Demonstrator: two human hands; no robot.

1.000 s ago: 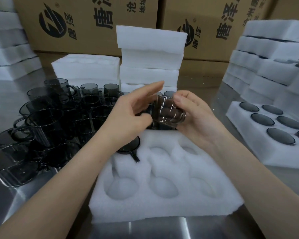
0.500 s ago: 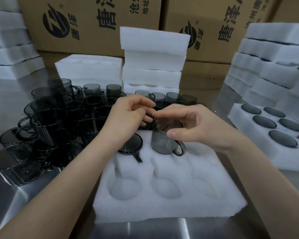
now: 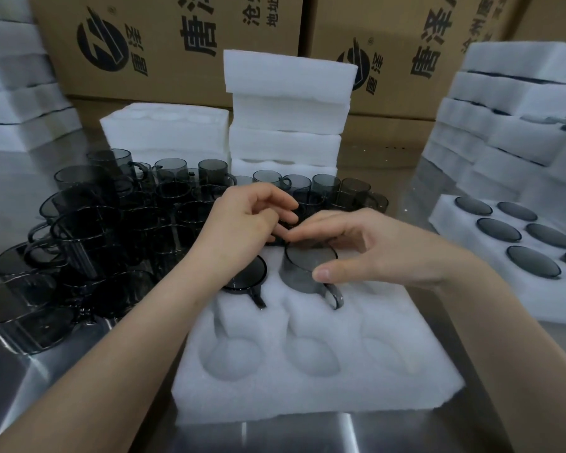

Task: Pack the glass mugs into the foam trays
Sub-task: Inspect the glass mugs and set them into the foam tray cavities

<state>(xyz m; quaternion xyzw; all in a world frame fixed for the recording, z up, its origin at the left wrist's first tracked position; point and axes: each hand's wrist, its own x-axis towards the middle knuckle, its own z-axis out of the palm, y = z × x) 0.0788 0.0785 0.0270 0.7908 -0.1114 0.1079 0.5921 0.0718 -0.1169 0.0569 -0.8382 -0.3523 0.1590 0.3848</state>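
Note:
A white foam tray (image 3: 406, 371) with round pockets lies in front of me on the metal table. One smoky grey glass mug (image 3: 250, 273) sits sunk in the tray's far left pocket, handle pointing toward me. My right hand (image 3: 383, 250) grips a second glass mug (image 3: 299, 269) in the far middle pocket, thumb on its near side and fingers over its far edge; the mug still stands partly above the foam. My left hand (image 3: 242, 230) hovers just left of it with loosely curled fingers, holding nothing. The tray's other pockets are empty.
Many loose grey mugs (image 3: 111, 230) crowd the table to the left and behind the tray. A filled foam tray (image 3: 451, 253) lies at the right. Foam tray stacks (image 3: 288, 103) stand behind and on both sides, with cardboard boxes (image 3: 177, 44) at the back.
My right hand turned the mug from lying on its side in the air and lowered it into the far middle pocket. My left hand let go of it and curled its fingers.

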